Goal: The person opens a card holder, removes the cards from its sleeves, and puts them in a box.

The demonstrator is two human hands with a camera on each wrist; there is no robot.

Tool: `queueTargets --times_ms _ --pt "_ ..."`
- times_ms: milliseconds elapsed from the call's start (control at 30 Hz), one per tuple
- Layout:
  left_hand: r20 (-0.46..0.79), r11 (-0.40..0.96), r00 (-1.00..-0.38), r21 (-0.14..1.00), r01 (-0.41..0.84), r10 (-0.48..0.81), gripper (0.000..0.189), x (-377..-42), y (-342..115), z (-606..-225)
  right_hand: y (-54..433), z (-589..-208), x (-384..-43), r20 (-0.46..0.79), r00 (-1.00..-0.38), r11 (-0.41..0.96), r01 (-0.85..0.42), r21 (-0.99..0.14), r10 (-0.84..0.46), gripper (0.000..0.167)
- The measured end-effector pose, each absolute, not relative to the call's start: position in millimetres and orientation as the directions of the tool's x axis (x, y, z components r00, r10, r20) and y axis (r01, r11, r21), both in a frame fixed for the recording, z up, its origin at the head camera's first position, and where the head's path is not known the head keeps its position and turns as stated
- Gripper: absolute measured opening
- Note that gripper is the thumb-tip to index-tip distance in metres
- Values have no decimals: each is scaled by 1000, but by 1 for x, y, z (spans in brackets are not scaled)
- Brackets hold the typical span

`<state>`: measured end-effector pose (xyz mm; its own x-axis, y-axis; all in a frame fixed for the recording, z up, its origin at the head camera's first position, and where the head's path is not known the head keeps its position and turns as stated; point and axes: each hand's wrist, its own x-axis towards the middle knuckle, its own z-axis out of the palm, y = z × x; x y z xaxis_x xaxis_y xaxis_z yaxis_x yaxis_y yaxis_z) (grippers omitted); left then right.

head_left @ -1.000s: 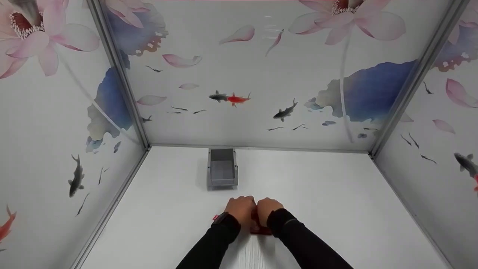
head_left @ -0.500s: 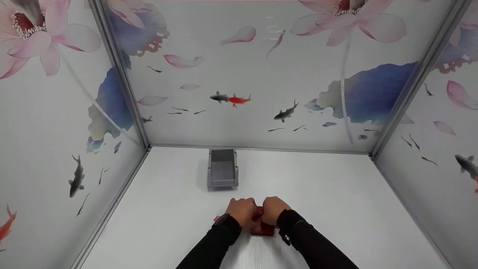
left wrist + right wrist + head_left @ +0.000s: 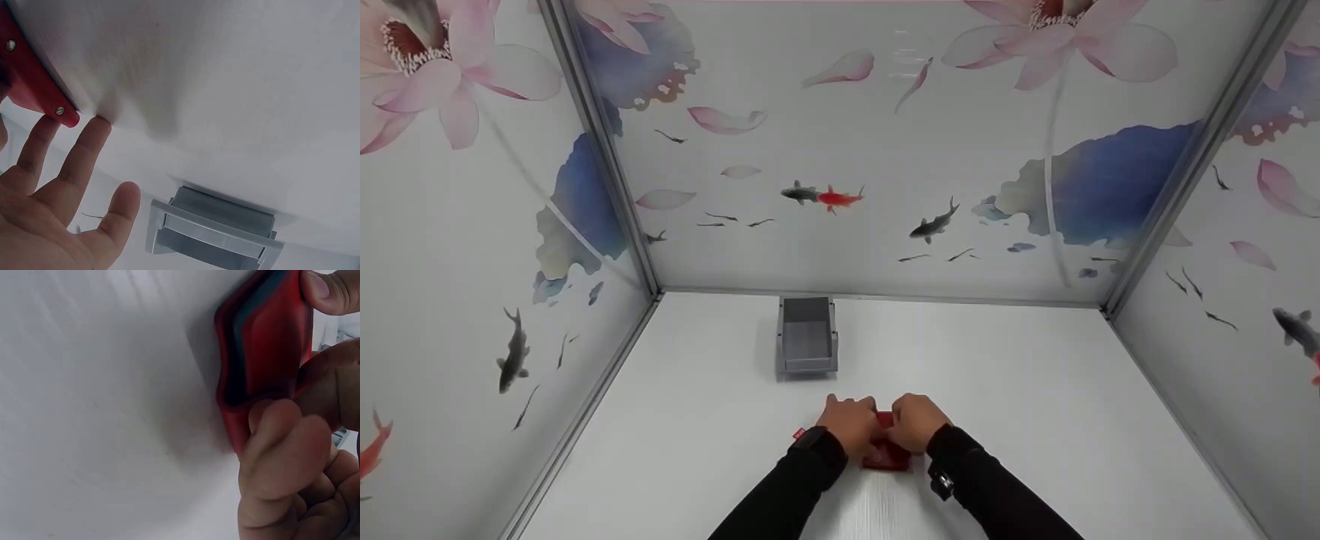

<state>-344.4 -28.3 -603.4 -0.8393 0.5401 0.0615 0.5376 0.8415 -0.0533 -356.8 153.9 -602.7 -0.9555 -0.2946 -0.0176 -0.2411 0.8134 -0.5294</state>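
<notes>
A red wallet-like pouch (image 3: pixel 889 459) lies between the two hands, just above or on the white table. Metal studs line its edge in the left wrist view (image 3: pixel 28 79). Its mouth gapes in the right wrist view, showing a teal lining inside the red wall (image 3: pixel 275 343). My left hand (image 3: pixel 851 427) holds the left side, while several of its fingers (image 3: pixel 84 152) stretch out past the pouch's corner. With its fingertips, my right hand (image 3: pixel 919 425) pinches the rim at the right side. The hands cover much of the pouch in the head view.
An open grey bin (image 3: pixel 808 337) stands ahead of the hands, near the back wall. White panels printed with lotus flowers and fish enclose the white table (image 3: pixel 997 375) at the back and both sides, with metal strips along the corners.
My right hand has shifted slightly right, away from the left hand, and its wrist has turned. More of the red pouch now shows between them. The grey bin stays in place.
</notes>
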Motion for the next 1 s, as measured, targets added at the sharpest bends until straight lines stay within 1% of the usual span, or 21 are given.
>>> queueTargets --times_ms 100,200,367,433,533,633,767,833,900,1000 --pt "35 840 -842 -94 534 539 43 -343 -25 -600 154 -607 -356 15 -958 815 -250 -523 -285 42" --pt "26 841 -845 -112 529 534 45 -344 -21 -602 155 -611 -354 35 -966 810 -234 -538 -256 41" --pt "38 844 -847 -112 524 530 49 -345 -19 -611 158 -617 -349 35 -976 785 -193 -588 -214 41" --pt "28 849 -852 -108 517 523 47 -344 -19 -611 164 -622 -350 27 -978 777 -182 -602 -208 39" --pt "-3 857 -862 -106 505 508 44 -342 -18 -609 181 -627 -351 -25 -975 754 -154 -639 -221 34" --pt "-33 860 -867 -116 497 497 42 -340 -19 -606 198 -628 -349 -91 -959 702 -132 -699 -270 28" --pt "-44 861 -867 -98 498 496 40 -340 -21 -601 208 -622 -346 -159 -940 651 -81 -755 -302 17" --pt "-44 859 -862 -75 507 505 40 -339 -23 -598 209 -619 -346 -178 -940 657 -62 -752 -292 12" --pt "-45 854 -855 -53 518 516 40 -338 -24 -595 209 -615 -346 -194 -939 674 -53 -737 -286 12" --pt "-48 851 -851 -34 525 523 42 -335 -26 -590 208 -610 -346 -174 -933 717 -115 -687 -315 12"
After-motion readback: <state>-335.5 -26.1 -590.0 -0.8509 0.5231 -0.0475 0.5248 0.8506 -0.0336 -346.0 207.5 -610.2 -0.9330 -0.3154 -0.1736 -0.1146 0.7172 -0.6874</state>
